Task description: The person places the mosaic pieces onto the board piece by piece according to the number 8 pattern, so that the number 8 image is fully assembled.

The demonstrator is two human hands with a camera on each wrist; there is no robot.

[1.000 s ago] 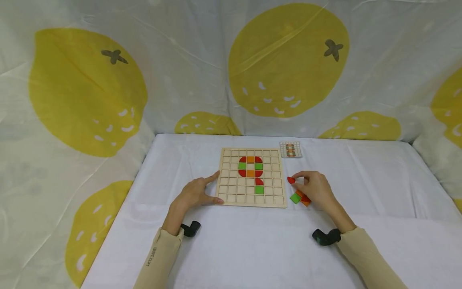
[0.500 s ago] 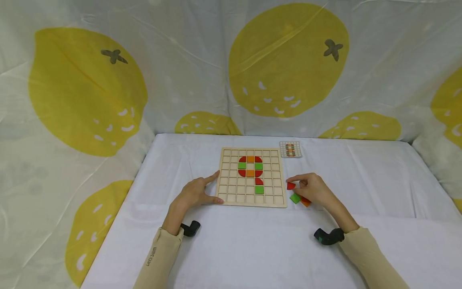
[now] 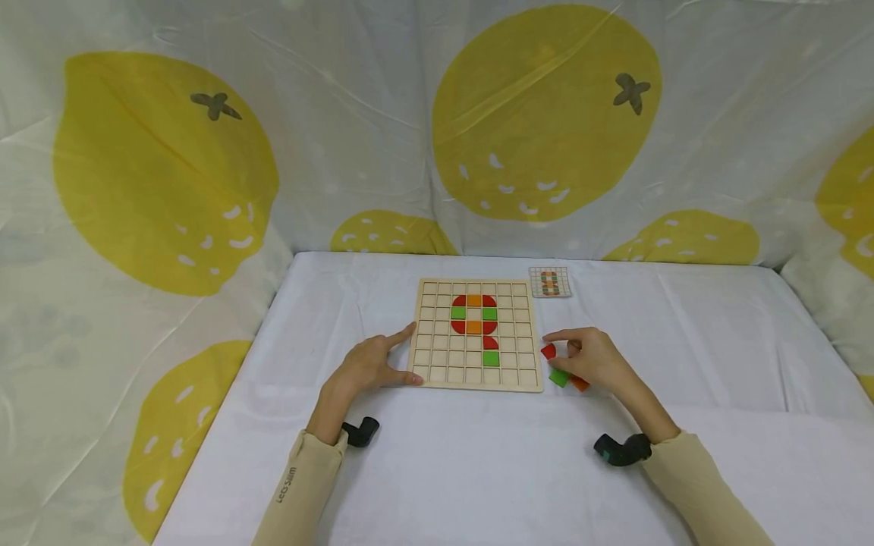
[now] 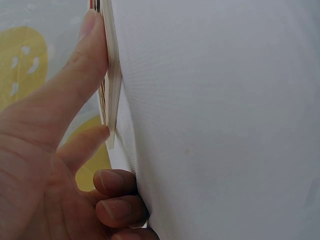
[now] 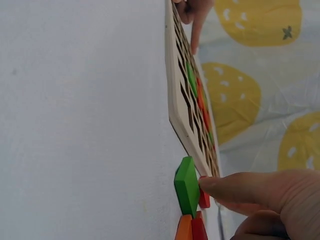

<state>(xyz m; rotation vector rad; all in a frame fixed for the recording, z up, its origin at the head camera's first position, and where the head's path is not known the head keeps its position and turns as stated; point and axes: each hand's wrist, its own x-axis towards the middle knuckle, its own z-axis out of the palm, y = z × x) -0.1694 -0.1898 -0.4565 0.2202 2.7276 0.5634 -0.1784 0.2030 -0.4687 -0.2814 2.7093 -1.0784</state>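
On the white-covered table lies a wooden grid board (image 3: 438, 362). Several red, orange and green tiles form a ring in it, with a red quarter-round tile (image 3: 490, 343) and a green square tile (image 3: 491, 359) below. My left hand (image 3: 366, 362) steadies the board's near left corner, index finger on the left edge and thumb at the near edge; its other fingers are bent beneath. Right of the board, my right hand (image 3: 594, 358) pinches a loose red quarter-round tile (image 3: 548, 351) between thumb and index finger, low by the table. In the right wrist view, the thumb (image 5: 240, 187) touches that tile.
Under the right hand lie a loose green tile (image 3: 559, 378) and orange tiles (image 3: 580, 384), partly hidden. A small pattern card (image 3: 549, 282) lies beyond the board's far right corner. A lemon-print cloth (image 3: 382, 152) hangs behind the table.
My right hand has lowered the red tile slightly toward the table and turned it between the fingers; the index finger has straightened. The green tile has shifted slightly. My left hand and the board stay put.
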